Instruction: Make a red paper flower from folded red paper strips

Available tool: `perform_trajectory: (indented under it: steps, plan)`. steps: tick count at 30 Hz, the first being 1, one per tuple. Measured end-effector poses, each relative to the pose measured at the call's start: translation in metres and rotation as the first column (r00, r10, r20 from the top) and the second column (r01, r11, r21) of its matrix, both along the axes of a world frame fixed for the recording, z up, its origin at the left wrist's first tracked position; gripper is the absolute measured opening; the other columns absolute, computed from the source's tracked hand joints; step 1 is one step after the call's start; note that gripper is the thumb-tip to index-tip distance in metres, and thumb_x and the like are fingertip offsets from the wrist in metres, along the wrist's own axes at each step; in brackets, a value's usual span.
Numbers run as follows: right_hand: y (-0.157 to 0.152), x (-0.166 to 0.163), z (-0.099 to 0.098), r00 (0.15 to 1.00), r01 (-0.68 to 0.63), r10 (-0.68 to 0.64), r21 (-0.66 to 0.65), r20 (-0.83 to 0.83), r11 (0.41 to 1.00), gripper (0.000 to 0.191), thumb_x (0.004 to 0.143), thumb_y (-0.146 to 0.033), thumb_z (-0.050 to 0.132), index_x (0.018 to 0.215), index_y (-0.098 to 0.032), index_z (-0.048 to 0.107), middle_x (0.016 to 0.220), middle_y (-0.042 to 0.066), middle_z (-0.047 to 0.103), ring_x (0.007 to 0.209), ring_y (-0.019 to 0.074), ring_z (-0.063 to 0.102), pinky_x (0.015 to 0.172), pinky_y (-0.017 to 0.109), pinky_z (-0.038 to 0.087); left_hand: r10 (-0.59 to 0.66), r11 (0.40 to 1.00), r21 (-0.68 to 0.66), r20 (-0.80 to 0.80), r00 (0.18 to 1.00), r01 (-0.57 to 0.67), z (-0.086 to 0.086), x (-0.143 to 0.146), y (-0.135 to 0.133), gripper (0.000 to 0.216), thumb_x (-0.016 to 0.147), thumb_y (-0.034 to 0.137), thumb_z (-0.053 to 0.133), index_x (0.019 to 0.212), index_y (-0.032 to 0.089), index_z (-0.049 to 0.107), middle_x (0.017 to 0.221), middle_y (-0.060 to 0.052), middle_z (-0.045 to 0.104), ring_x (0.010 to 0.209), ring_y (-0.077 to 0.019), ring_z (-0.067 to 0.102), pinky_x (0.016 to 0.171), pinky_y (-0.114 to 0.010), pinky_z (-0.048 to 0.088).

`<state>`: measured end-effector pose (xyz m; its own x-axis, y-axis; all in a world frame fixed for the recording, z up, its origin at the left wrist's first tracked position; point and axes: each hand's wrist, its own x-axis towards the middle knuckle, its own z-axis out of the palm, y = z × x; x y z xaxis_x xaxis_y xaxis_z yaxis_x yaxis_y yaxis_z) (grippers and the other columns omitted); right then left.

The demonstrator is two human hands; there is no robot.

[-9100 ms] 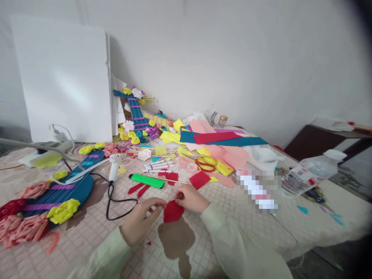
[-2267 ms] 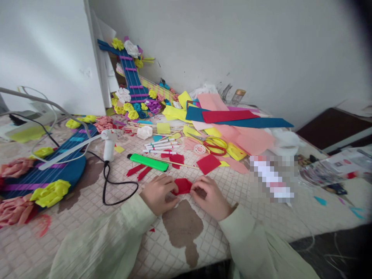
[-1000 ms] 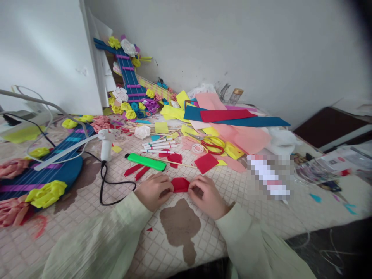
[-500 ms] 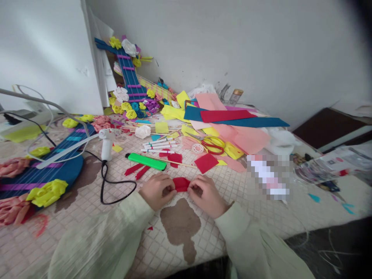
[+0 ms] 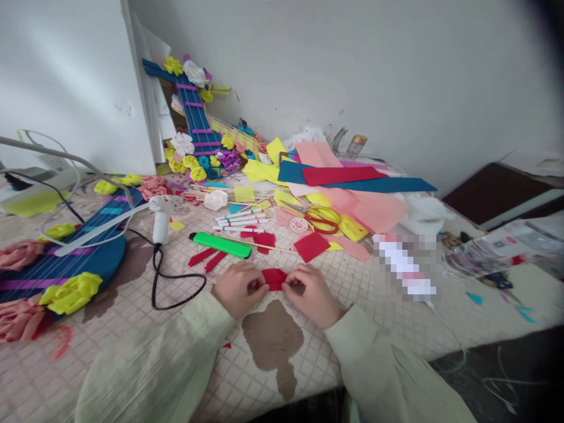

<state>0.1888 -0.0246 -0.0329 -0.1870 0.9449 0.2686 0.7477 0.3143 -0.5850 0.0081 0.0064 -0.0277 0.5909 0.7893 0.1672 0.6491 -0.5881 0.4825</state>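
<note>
A small red paper piece [image 5: 274,278] lies folded on the tiled tablecloth between my two hands. My left hand [image 5: 238,288] pinches its left end with curled fingers. My right hand [image 5: 308,291] pinches its right end, fingers closed. Both wrists rest on the table in pale green sleeves. Part of the paper is hidden under my fingertips.
Just behind my hands lie a green marker-like stick [image 5: 222,244], red paper scraps [image 5: 311,245], pens [image 5: 240,222] and yellow-red scissors [image 5: 319,216]. A white glue gun [image 5: 160,220] with a black cord stands left. Blue paper guitars with paper flowers [image 5: 66,264] lie at left and back. Coloured sheets [image 5: 352,182] pile up behind.
The red paper has gone from a larger held-up piece to a small fold pressed on the table. In the last second my hands have drawn slightly closer together.
</note>
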Motion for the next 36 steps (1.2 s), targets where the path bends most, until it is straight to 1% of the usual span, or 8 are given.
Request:
perform_trajectory:
  steps: [7,13,18,22,25,28,31,36]
  plan:
    - [0.0014,-0.0002,-0.0006,1.000,0.004,-0.004,-0.014,-0.023,1.000,0.011,0.069,-0.016,0.055,0.057,-0.017,0.054,0.060,0.000,0.052,0.062,0.0131,0.049,0.060,0.025,0.037,0.041,0.999,-0.001,0.020,0.999,-0.041,0.0011,0.0018,-0.0008,0.014,0.071,0.021,0.051,0.059,0.015,0.052,0.056,0.001,0.050,0.057,-0.0120,0.045,0.055,-0.024,0.035]
    - [0.0013,-0.0007,0.0020,1.000,0.010,-0.010,-0.036,-0.018,0.999,0.013,0.069,-0.016,0.056,0.057,-0.017,0.054,0.059,0.000,0.052,0.062,0.0127,0.049,0.062,0.025,0.036,0.056,0.998,0.005,0.002,0.998,-0.056,0.0018,0.0025,-0.0020,0.013,0.069,0.020,0.053,0.057,0.015,0.052,0.057,0.000,0.051,0.057,-0.0122,0.045,0.055,-0.024,0.035]
    - [0.0016,-0.0007,0.0020,1.000,0.012,-0.013,-0.047,-0.021,0.999,0.013,0.070,-0.017,0.056,0.057,-0.017,0.055,0.060,0.000,0.052,0.063,0.0127,0.049,0.060,0.024,0.036,0.027,1.000,-0.010,-0.002,1.000,-0.027,0.0036,0.0020,-0.0014,0.014,0.071,0.021,0.050,0.058,0.015,0.053,0.057,-0.001,0.051,0.058,-0.0125,0.045,0.056,-0.025,0.036]
    - [0.0017,0.0000,0.0018,1.000,0.008,-0.009,-0.048,-0.018,0.999,0.012,0.070,-0.017,0.056,0.058,-0.017,0.055,0.060,0.000,0.052,0.063,0.0126,0.049,0.060,0.024,0.036,0.005,0.999,-0.033,0.037,0.999,-0.004,0.0059,-0.0005,-0.0014,0.005,0.065,0.019,0.055,0.062,0.015,0.055,0.062,-0.001,0.053,0.061,-0.0130,0.047,0.058,-0.025,0.038]
    - [0.0015,0.0003,0.0017,1.000,0.012,-0.014,-0.045,-0.023,0.999,0.012,0.070,-0.017,0.056,0.057,-0.017,0.055,0.060,0.000,0.052,0.063,0.0127,0.049,0.060,0.024,0.036,-0.016,0.998,-0.053,0.062,0.998,0.019,0.0060,-0.0025,-0.0013,0.004,0.062,0.018,0.058,0.064,0.015,0.056,0.064,-0.001,0.054,0.063,-0.0136,0.048,0.060,-0.025,0.039]
    - [0.0014,0.0002,0.0012,1.000,0.013,-0.013,-0.034,-0.025,0.999,0.013,0.070,-0.017,0.055,0.056,-0.017,0.054,0.059,0.000,0.052,0.063,0.0130,0.049,0.060,0.025,0.037,-0.013,0.998,-0.062,0.067,0.998,0.017,0.0053,-0.0025,-0.0009,0.003,0.065,0.018,0.055,0.064,0.015,0.056,0.062,-0.001,0.054,0.061,-0.0132,0.048,0.059,-0.025,0.038]
    - [0.0016,-0.0001,0.0004,1.000,0.010,-0.011,-0.027,-0.027,1.000,0.013,0.070,-0.018,0.055,0.057,-0.017,0.054,0.060,0.000,0.052,0.062,0.0129,0.049,0.060,0.025,0.037,-0.003,0.999,-0.049,0.055,0.998,0.005,0.0053,-0.0006,-0.0008,0.009,0.069,0.018,0.051,0.062,0.016,0.056,0.059,-0.001,0.053,0.059,-0.0128,0.047,0.057,-0.024,0.037]
    - [0.0014,-0.0007,0.0007,1.000,0.020,-0.021,-0.032,-0.019,0.999,0.013,0.069,-0.018,0.056,0.056,-0.017,0.054,0.059,0.000,0.052,0.062,0.0132,0.049,0.059,0.025,0.037,0.028,0.999,-0.040,0.050,0.998,-0.026,0.0066,0.0016,-0.0021,0.010,0.069,0.019,0.051,0.062,0.014,0.055,0.060,-0.002,0.053,0.060,-0.0130,0.047,0.056,-0.025,0.037]
